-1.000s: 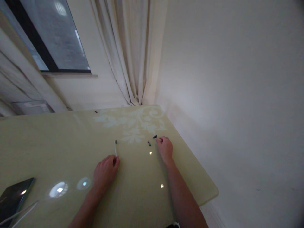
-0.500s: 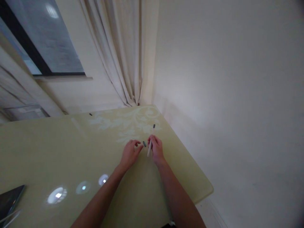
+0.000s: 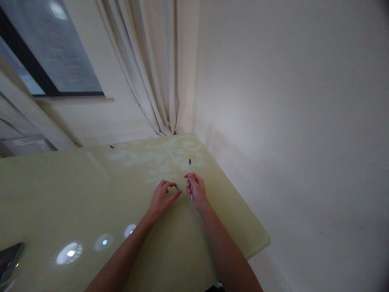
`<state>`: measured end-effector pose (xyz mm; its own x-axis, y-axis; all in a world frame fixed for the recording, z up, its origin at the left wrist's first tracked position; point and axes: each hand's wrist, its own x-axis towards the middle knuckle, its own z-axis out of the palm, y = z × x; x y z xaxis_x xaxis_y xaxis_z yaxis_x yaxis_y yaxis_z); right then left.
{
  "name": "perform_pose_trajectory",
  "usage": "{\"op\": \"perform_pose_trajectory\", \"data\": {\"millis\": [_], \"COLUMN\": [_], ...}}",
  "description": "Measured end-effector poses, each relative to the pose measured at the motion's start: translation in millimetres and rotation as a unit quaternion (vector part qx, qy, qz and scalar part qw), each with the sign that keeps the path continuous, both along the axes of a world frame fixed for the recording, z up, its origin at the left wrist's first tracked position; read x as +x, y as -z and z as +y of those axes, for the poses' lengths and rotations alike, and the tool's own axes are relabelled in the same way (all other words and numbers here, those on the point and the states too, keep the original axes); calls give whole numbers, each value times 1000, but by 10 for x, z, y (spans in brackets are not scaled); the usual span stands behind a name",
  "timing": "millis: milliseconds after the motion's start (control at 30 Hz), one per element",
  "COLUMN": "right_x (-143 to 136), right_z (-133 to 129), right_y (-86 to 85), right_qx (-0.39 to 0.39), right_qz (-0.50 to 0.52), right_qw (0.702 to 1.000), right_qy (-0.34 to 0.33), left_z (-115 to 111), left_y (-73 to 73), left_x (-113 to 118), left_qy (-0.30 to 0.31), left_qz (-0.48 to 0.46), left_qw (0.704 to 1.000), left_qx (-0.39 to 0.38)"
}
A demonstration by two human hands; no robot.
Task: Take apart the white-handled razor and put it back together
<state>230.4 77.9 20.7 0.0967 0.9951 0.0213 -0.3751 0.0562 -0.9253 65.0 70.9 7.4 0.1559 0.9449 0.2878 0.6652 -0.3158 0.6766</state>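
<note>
Between the thumb and forefinger of my left hand (image 3: 162, 198) is a small dark oblong piece (image 3: 178, 187) with a greenish face, too small to identify. To its right, my right hand (image 3: 196, 190) is closed around a slim pale stick with a dark tip (image 3: 190, 162). The dark end points away from me, and my fingers cover much of the stick's middle. Both hands are over the far right part of the table, a short gap apart.
The pale green glossy table (image 3: 75, 198) meets the wall (image 3: 273, 121) along its right side. A small dark object (image 3: 112, 147) lies by the far edge. A dark flat device (image 3: 10, 259) is at the lower left. Curtains (image 3: 152, 73) hang behind.
My left thumb and forefinger have taken hold of the small dark piece, which has tilted and moved left. The stick in my right hand has turned more upright in view.
</note>
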Motion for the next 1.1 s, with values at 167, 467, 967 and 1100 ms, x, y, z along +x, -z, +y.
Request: {"op": "perform_pose_trajectory", "data": {"millis": [167,467,967,1100], "right_x": [-208,-367,-301,-290], "right_z": [-183,-376,-337,-359], "right_y": [16,49,26,11], "right_qx": [-21,-59,-101,-75], "right_qz": [-73,-122,-53,-78], "right_qw": [987,967,968,962], "right_qy": [-145,-217,-222,-250], "left_z": [-465,-702,-720,-692], "left_y": [-90,-26,-30,-2], "left_x": [-339,-419,-333,-379], "left_qy": [-27,-74,-6,8], "left_qz": [-79,-83,-127,-144], "left_qw": [992,980,987,987], "left_qx": [95,165,102,67]}}
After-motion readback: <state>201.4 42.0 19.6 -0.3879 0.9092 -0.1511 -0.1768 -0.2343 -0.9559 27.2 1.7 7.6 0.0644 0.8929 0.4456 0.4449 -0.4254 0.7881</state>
